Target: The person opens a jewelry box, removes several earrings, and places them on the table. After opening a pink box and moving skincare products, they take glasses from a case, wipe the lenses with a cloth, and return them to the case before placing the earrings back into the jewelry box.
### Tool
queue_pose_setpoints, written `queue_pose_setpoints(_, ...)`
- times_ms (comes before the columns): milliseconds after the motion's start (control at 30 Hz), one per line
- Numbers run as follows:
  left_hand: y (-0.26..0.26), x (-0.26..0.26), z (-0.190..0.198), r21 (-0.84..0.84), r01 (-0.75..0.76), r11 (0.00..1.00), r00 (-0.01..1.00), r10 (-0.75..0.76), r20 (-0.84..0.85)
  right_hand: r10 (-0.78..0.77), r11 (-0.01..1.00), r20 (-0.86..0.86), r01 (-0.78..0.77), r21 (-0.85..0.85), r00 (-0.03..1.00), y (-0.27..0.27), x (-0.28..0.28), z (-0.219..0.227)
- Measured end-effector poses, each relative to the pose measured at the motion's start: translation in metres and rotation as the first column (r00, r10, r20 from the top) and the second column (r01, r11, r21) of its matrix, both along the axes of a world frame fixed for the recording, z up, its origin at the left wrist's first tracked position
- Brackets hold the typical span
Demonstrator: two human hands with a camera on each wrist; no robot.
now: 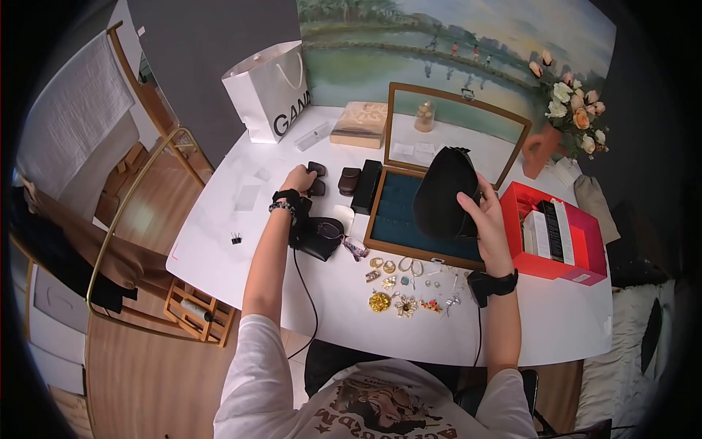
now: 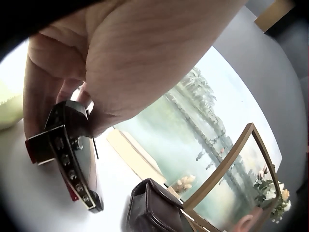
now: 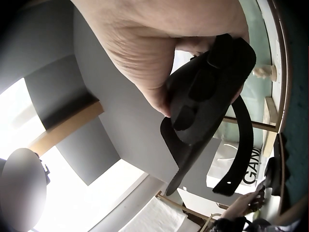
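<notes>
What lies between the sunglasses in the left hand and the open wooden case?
The head view shows, from the sunglasses outward, a brown pouch, then a long black box beside the wooden case.

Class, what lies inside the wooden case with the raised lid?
In the wooden case, a dark teal lining shows. The right hand holds a black item in front of part of it; anything behind that is hidden.

The place looked like a home or small studio: a brown wood-plank floor (image 1: 139,369) at left, a wide, green painted lake landscape (image 1: 351,55) at far side.
</notes>
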State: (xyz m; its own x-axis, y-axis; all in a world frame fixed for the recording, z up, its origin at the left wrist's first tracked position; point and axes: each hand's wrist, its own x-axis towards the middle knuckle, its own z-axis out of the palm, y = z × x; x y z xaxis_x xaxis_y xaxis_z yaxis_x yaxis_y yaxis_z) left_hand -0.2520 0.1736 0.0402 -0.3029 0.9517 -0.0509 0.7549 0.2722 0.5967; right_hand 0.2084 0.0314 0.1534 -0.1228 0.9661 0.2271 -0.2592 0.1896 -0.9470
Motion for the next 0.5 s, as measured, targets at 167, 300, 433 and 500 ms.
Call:
queue_pose_setpoints(167,-0.015,0.012,0.023,-0.121,0.048,0.992,0.994,-0.035,0.107,0.008,1.000,0.018,-0.008,0.002,1.000,0.001,0.000,-0.001)
queue_pose_setpoints(300,-0.009,0.020,0.025,0.019,0.073,0.997,0.980,-0.069,-0.188,0.007,1.000,0.020,-0.007,0.003,1.000,0.002,-0.001,-0.003)
queue_pose_setpoints(433,-0.024,0.065,0.056,0.426,0.187,0.885,0.947,-0.048,-0.316,0.016,1.000,0.019,-0.016,-0.011,1.000,0.002,-0.002,-0.002)
queue_pose_setpoints(500,-0.030,0.096,0.073,0.509,0.227,0.830,0.953,-0.082,-0.291,0.014,1.000,0.021,-0.014,-0.011,1.000,0.003,-0.003,-0.004)
